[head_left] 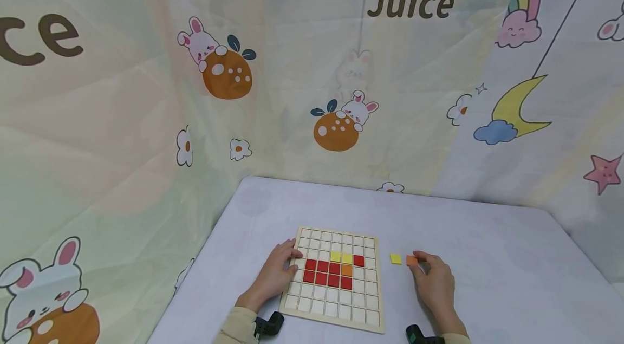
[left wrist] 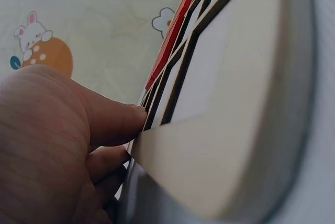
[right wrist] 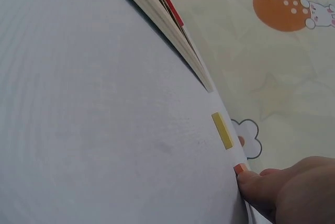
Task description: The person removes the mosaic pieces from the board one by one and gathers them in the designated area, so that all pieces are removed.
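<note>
Because the orange tile is so small and flat, you'll want to treat it as light and stiff, probably smooth-faced, and unlikely to break in ordinary handling. It sits to the right of the board, just beyond the yellow tile, with a gap between the two tiles. Your right hand has thumb and fingertip drawn nearly together, pinching that orange tile by its far side; whether it is clear of the table or resting on it, you can't tell from these views. Two opposite edges are the best place to hold it, with your fingertips kept off the face, since a hard squeeze at one corner could make it twist or flick away. The yellow tile looks alike in size, so expect the same thin edge, low to the surface and best caught with a fingertip or nail. Your left hand is relaxed, its fingers loosely bent and touching the board's left edge. That board looks rigid, perhaps wooden, and light enough to slide on the cloth if nudged, so light pressure on the rim should steady it without disturbing the tiles in its grid.
</note>
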`<state>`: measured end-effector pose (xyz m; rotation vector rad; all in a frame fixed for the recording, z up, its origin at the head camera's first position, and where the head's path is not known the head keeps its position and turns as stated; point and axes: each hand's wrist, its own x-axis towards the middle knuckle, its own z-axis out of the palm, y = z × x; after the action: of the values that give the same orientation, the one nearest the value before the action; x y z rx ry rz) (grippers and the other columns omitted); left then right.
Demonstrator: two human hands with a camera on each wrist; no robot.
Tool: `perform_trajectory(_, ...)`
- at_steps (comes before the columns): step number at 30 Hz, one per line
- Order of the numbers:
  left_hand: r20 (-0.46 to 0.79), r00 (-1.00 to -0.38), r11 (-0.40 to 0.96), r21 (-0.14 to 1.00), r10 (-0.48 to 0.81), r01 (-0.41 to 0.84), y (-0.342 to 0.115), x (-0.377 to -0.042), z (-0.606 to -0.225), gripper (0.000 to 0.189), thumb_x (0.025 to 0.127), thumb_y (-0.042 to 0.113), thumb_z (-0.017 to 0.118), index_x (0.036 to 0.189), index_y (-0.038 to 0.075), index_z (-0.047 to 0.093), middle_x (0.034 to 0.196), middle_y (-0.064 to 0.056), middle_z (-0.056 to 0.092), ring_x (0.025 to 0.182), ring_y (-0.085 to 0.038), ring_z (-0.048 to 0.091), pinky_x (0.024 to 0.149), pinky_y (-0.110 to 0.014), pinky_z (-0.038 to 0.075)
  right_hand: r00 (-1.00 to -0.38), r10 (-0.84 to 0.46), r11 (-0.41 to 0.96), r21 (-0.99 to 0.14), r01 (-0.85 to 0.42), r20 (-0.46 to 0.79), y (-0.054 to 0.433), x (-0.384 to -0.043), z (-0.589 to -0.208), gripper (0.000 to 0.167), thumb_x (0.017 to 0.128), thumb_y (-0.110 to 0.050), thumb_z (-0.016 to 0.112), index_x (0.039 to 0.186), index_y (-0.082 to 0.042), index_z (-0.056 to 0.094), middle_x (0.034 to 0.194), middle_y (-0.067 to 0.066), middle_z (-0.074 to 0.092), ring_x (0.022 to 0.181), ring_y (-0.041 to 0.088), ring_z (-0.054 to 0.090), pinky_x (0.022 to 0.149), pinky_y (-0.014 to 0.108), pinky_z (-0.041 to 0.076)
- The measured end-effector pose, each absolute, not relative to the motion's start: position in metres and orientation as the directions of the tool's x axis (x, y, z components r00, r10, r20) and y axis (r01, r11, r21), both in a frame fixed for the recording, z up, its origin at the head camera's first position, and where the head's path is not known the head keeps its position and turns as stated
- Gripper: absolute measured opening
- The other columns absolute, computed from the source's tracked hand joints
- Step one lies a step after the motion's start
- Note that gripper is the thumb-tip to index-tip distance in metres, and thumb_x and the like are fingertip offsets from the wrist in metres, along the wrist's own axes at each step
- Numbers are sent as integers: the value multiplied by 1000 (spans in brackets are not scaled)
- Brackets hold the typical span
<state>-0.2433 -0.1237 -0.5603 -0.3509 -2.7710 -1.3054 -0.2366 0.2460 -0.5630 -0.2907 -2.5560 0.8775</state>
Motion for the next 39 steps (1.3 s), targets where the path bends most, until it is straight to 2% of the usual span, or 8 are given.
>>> perform_trajectory(7, 180, -963, 614, 742, 202, 268, -125, -245, -560, 21, 89, 0, 62, 105, 14, 63, 151, -15, 40, 144, -34, 30, 121, -49, 18, -893, 327, 784, -617, 73, 309, 247, -238, -566, 32, 85, -3, 73, 116, -1, 66, 116, 21, 65, 111, 42, 54, 92, 57, 44)
perform_trajectory(21, 163, -967, 615, 747, 198, 252, -125, -245, -562, 20, 90, 4, 62, 107, 16, 63, 152, -11, 40, 145, -29, 29, 122, -45, 17, -884, 352, 767, -636, 83, 309, 244, -238, -565, 30, 86, -5, 70, 115, 0, 66, 115, 22, 62, 114, 42, 53, 96, 60, 45)
perform_trajectory(27, 169, -964, 615, 744, 203, 260, -125, -245, -562, 21, 89, 1, 62, 106, 14, 63, 152, -14, 40, 144, -32, 30, 121, -48, 18, -864, 356, 736, -677, 23, 357, 232, -232, -556, 22, 87, -6, 67, 109, 0, 68, 108, 21, 65, 107, 41, 57, 89, 57, 47)
perform_trajectory(32, 166, -965, 611, 748, 204, 258, -125, -245, -562, 21, 90, 1, 61, 106, 14, 63, 152, -14, 40, 144, -33, 29, 121, -49, 17, -880, 322, 722, -691, -10, 349, 216, -229, -552, 21, 87, -6, 66, 108, -2, 68, 107, 16, 65, 99, 34, 59, 83, 50, 48)
perform_trajectory(39, 172, -965, 604, 754, 199, 259, -126, -245, -561, 21, 90, 0, 62, 105, 15, 63, 152, -14, 40, 144, -34, 29, 121, -51, 18, -902, 265, 706, -706, -59, 341, 195, -228, -554, 21, 85, -4, 69, 106, -3, 70, 107, 14, 67, 105, 34, 60, 90, 51, 49)
